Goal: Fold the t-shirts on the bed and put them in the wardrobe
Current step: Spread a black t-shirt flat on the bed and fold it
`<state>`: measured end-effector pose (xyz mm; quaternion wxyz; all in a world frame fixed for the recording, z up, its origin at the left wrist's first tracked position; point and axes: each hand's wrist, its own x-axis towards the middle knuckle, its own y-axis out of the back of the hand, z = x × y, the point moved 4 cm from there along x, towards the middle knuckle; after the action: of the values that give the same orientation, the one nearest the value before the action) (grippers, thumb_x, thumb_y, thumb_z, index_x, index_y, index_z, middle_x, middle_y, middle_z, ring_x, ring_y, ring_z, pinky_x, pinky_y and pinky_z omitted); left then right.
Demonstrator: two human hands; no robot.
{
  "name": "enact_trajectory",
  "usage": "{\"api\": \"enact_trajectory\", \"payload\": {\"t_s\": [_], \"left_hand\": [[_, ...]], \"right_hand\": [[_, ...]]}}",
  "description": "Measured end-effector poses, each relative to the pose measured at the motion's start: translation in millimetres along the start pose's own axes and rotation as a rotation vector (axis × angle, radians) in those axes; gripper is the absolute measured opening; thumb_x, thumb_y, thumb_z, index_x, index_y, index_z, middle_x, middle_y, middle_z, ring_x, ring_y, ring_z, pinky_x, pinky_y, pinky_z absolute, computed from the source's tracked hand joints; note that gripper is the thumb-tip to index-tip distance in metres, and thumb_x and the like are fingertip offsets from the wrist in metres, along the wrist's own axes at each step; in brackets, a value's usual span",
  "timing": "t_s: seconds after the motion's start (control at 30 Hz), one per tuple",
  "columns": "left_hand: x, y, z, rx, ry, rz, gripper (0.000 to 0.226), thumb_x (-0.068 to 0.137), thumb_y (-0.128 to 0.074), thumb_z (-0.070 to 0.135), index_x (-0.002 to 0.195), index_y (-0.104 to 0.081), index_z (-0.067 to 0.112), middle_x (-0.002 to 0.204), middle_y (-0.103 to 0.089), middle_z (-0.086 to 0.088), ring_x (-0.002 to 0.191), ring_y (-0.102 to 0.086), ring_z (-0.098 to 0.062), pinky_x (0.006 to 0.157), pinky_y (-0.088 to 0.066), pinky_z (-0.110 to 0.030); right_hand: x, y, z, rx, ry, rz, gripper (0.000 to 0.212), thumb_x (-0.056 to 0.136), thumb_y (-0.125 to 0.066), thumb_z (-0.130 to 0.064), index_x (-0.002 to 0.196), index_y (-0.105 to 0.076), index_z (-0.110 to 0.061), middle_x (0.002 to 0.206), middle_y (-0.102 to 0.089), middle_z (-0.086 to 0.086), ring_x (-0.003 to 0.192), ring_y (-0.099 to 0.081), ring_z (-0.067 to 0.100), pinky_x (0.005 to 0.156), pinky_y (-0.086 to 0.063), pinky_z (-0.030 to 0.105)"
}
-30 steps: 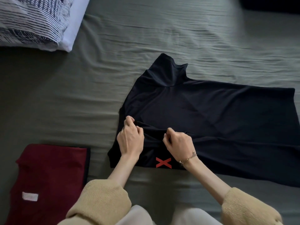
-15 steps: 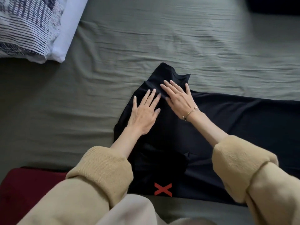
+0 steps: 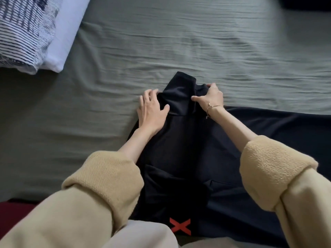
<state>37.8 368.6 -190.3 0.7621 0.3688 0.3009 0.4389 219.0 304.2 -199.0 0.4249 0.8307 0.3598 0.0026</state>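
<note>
A black t-shirt [image 3: 188,144] with a red X mark near its close edge lies spread on the grey-green bed sheet [image 3: 179,51]. Its near sleeve is folded in over the body; the far sleeve sticks up toward the far side. My left hand [image 3: 152,110] grips the left edge of that far sleeve, thumb on top and fingers curled under the cloth. My right hand [image 3: 211,96] pinches the sleeve's right edge by the shoulder. The shirt's lower part runs off to the right.
A folded dark red garment [image 3: 12,213] shows at the lower left edge, mostly behind my sleeve. A striped pillow [image 3: 23,31] on a white pillow [image 3: 66,29] lies at the top left. A dark object [image 3: 308,2] sits at the top right corner.
Both hands left the near sleeve, pressed flat on the shirt's upper body, then slid outward and took hold of the far sleeve's two edges. The view moved closer.
</note>
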Motion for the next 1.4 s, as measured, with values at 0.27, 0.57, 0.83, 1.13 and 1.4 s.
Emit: {"api": "enact_trajectory", "payload": {"t_s": [0.27,0.57,0.83,1.13,1.4], "left_hand": [[24,3,11,-0.411,0.275,-0.212,0.098,0.054,-0.075,0.036,0.141,-0.035,0.014,0.125,-0.054,-0.003,0.122,-0.049,-0.023,0.108,-0.035,-0.041],[-29,15,11,-0.49,-0.054,-0.523,0.04,0.057,-0.079,0.012,0.094,-0.071,0.022,0.078,-0.063,-0.001,0.066,-0.053,-0.004,0.068,-0.041,-0.019],[-108,44,2,0.132,-0.363,-0.368,0.035,0.067,-0.063,0.011,0.058,-0.033,0.027,0.092,-0.057,0.02,0.102,-0.048,-0.006,0.113,-0.005,-0.041],[-162,45,10,0.381,-0.492,-0.223,0.042,0.058,-0.055,-0.008,0.089,-0.046,0.018,0.062,-0.039,0.012,0.069,-0.05,-0.019,0.1,-0.03,-0.034],[-205,26,1,0.771,-0.645,-0.308,0.043,0.042,-0.08,0.031,0.081,-0.065,0.018,0.059,-0.054,0.006,0.054,-0.057,-0.017,0.079,-0.027,-0.038]], "right_hand": [[-23,12,-11,0.343,0.363,-0.262,0.022,0.074,-0.076,-0.015,0.075,-0.055,-0.023,0.07,-0.055,-0.01,0.071,-0.052,0.008,0.071,-0.046,0.032],[-105,14,12,0.147,0.56,-0.444,0.037,0.067,-0.083,-0.014,0.069,-0.054,-0.037,0.071,-0.057,-0.017,0.068,-0.051,-0.006,0.07,-0.039,0.013],[-152,15,42,-0.28,0.635,-0.345,0.036,0.065,-0.063,-0.001,0.096,-0.057,-0.017,0.091,-0.052,-0.008,0.089,-0.05,0.013,0.078,-0.04,0.031],[-150,60,76,-0.612,0.564,-0.063,0.027,0.07,-0.057,0.004,0.093,-0.057,-0.011,0.097,-0.057,0.005,0.099,-0.054,0.027,0.079,-0.032,0.032],[-184,54,100,-0.608,0.667,-0.239,0.032,0.069,-0.05,0.011,0.094,-0.053,-0.01,0.098,-0.048,0.004,0.094,-0.049,0.022,0.059,-0.031,0.028]]}}
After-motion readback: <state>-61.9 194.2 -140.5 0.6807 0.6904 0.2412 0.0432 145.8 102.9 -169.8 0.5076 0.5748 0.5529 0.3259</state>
